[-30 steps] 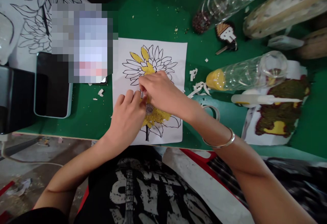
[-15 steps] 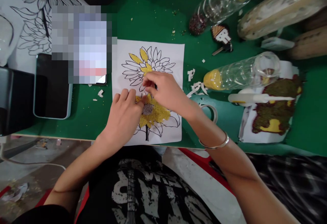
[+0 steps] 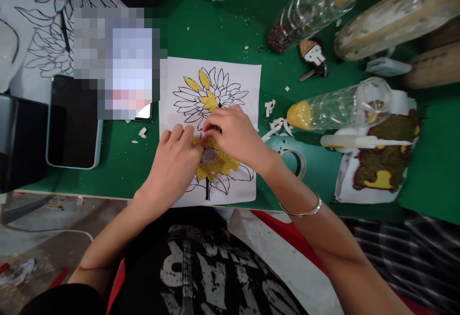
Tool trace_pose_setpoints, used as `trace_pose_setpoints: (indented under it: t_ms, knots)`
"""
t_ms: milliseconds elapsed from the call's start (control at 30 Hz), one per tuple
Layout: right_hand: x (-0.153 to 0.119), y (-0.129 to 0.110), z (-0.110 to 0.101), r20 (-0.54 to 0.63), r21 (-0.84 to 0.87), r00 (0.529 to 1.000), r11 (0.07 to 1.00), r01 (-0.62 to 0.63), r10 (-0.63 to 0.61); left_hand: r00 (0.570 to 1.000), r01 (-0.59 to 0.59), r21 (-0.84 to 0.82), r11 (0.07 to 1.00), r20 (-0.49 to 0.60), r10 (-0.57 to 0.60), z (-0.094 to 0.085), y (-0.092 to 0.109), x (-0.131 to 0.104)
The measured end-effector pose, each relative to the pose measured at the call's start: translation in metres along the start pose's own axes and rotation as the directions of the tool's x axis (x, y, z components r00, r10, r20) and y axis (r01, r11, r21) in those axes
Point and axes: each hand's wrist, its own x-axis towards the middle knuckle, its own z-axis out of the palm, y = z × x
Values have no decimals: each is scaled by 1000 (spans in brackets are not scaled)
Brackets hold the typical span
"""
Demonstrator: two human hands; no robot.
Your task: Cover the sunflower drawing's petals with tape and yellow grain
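A white sheet with line-drawn flowers (image 3: pixel 247 78) lies on the table in front of me. Its lower flower (image 3: pixel 224 162) is mostly covered in yellow grains around a grey centre, while the upper one has only a few yellow petals. My left hand (image 3: pixel 174 159) rests on the sheet's left part, fingers curled, its tips at the edge of the lower flower. Just above that flower, my right hand (image 3: pixel 233 133) is closed in a pinch, fingertips meeting those of the left. A tiny pale bit seems to show there, too small to name.
White paper scraps (image 3: pixel 278 126) and a tape roll (image 3: pixel 302 164) lie right of the sheet. Beyond are a bottle with yellow grains (image 3: pixel 323 109), a white glue-like tube (image 3: pixel 345 141), keys (image 3: pixel 312 56) and more bottles. A dark phone (image 3: pixel 74 121) lies left.
My right hand has come slightly down and closer to the left fingertips, its fingers now pinched together. The left hand stays nearly in place. The whole view has shifted slightly.
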Motion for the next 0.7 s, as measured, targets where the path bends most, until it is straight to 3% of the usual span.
trace_pose_setpoints:
  t_ms: [167,333,533,700]
  knots:
    - [6,-6,-6,88,-8,995,999,-53,54,998,5,-25,1000,-57,-6,-1,-1,-1]
    - [8,-10,-8,111,-51,992,998,-48,54,984,83,-98,992,-149,-97,-3,-6,-3]
    - [5,-12,-1,75,-96,997,995,-23,30,975,119,-88,989,-176,-133,5,-11,-5]
    - [-2,-6,2,-14,55,996,994,-89,90,974,170,-114,979,-130,-184,7,-9,-5]
